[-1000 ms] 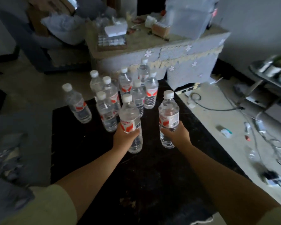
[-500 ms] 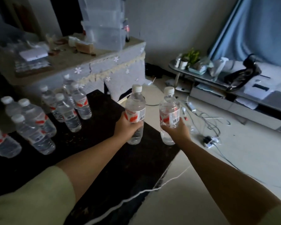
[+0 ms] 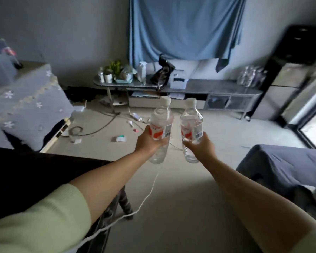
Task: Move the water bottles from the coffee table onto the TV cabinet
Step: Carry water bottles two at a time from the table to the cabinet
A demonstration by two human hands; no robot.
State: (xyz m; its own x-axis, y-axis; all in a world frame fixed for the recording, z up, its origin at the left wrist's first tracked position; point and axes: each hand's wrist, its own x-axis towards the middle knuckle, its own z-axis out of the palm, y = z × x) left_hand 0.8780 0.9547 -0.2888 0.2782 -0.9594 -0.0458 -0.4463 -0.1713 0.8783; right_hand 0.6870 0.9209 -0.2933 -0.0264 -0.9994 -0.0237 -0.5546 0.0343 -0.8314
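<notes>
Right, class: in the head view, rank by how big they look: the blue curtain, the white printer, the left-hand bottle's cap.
1. blue curtain, by far the largest.
2. white printer on the TV cabinet.
3. cap of the left-hand bottle; it looks smallest despite being nearer.

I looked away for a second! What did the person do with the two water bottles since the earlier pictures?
The bottles were lifted off the dark coffee table and carried out over the floor, toward the TV cabinet ahead. Same as before: the left hand grips the left bottle, the right hand grips the right bottle, both upright with caps on.
</notes>
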